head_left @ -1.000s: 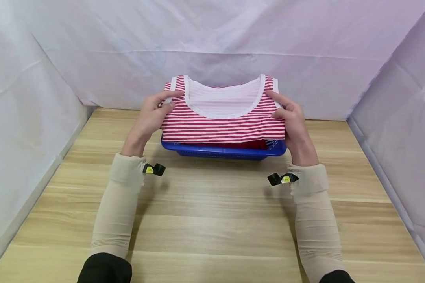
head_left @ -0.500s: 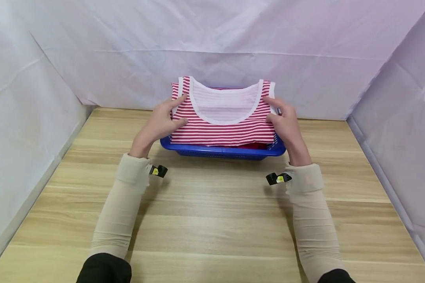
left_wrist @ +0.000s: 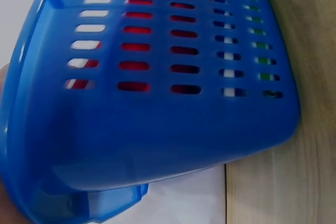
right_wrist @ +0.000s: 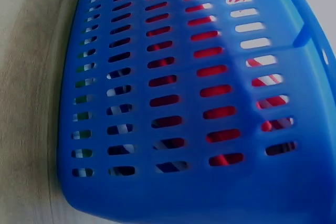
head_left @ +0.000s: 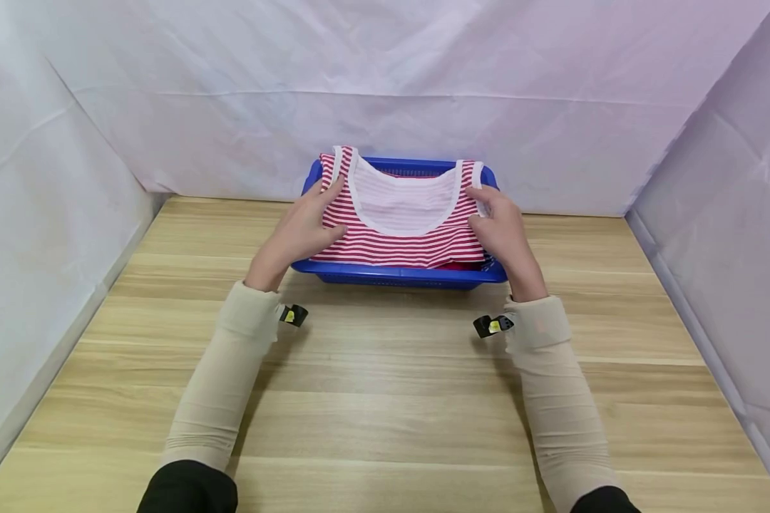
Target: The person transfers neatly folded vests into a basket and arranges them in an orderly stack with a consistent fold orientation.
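Note:
A folded red-and-white striped tank top (head_left: 401,246) with white trim lies in the mouth of a blue plastic basket (head_left: 391,274), its left strap reaching above the back rim. My left hand (head_left: 301,231) holds its left side, thumb and forefinger on top of the cloth. On the opposite side, my right hand (head_left: 500,221) holds the shirt in the same way. The remaining fingers of both hands are hidden. The slotted basket wall (left_wrist: 157,124) fills most of the left wrist view. Red, white and green cloth shows through the basket slots (right_wrist: 218,90) in the right wrist view.
The basket stands on a wood-grain table (head_left: 385,399), close to a white cloth backdrop (head_left: 385,71). More white cloth hangs at the left (head_left: 45,199) and right (head_left: 731,178). Dark red cloth (head_left: 462,266) shows under the shirt at the basket's front.
Both hands have lowered and drawn closer together with the tank top, which now sits deeper in the basket and looks narrower. More of the basket's back and side rims shows.

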A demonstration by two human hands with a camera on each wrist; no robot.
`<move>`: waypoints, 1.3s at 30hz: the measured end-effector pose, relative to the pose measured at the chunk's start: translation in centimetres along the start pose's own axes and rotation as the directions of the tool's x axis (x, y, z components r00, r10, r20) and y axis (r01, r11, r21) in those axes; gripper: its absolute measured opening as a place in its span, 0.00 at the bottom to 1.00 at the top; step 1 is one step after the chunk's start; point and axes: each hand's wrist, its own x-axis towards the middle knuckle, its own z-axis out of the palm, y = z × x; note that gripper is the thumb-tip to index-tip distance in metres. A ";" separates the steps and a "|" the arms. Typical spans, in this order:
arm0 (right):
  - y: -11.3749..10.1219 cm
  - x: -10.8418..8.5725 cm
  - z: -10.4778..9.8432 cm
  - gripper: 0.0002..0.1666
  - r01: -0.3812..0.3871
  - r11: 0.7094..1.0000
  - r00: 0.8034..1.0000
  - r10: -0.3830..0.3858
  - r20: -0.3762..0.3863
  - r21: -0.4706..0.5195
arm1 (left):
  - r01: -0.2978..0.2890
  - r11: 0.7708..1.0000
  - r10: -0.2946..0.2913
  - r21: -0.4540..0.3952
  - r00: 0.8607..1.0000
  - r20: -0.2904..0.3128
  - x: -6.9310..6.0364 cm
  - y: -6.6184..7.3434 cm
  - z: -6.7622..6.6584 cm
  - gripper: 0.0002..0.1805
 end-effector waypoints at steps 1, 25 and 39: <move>0.0 0.0 0.1 0.36 0.004 1.000 1.000 -0.004 -0.006 -0.010 | 0.000 1.000 0.000 0.001 1.000 -0.004 0.0 0.0 0.1 0.48; -0.3 -0.1 0.3 0.35 0.010 0.992 1.000 -0.011 -0.003 -0.123 | 0.045 0.995 -0.046 0.094 0.999 0.004 0.0 0.2 0.7 0.45; -0.8 -0.1 0.9 0.34 -0.022 0.980 0.999 0.027 0.021 -0.198 | 0.032 0.986 -0.029 0.164 0.999 -0.021 -0.3 0.0 0.9 0.43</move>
